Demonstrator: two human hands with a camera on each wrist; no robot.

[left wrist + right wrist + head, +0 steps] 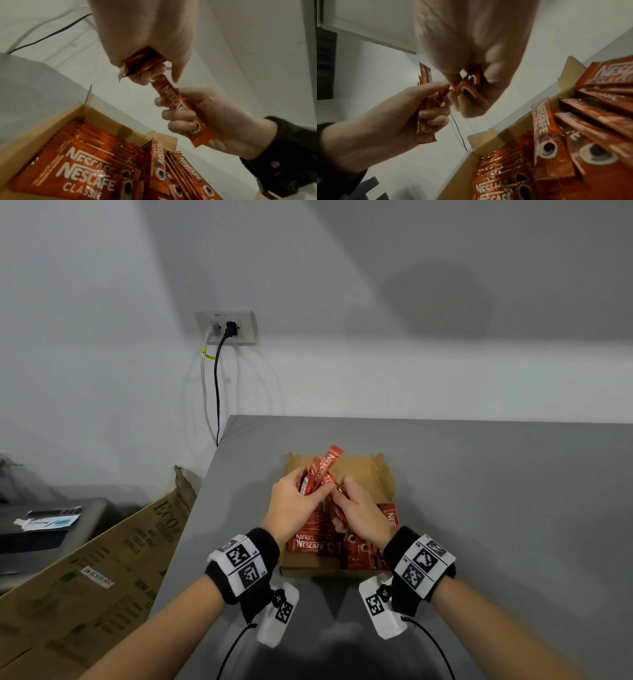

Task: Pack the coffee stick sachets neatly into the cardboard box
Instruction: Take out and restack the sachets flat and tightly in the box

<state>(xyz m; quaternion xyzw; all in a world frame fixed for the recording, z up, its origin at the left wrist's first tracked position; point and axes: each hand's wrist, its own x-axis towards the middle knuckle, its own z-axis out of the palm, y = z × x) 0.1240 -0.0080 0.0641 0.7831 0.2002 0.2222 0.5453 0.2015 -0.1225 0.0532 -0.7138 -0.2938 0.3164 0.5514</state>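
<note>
Both hands above box: left hand grips sachet bundle, right hand grips one stick; square ends, lay flat alongside packed rows

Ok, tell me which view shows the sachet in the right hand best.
The left wrist view: the single sachet lies lengthwise in the right hand, its lettering readable. In the head view the sachet is mostly hidden between both hands. In the right wrist view the sachet is close, blurred, partly covered by fingers.

Glossy foil sachets, matt brown cardboard box, smooth grey table
</note>
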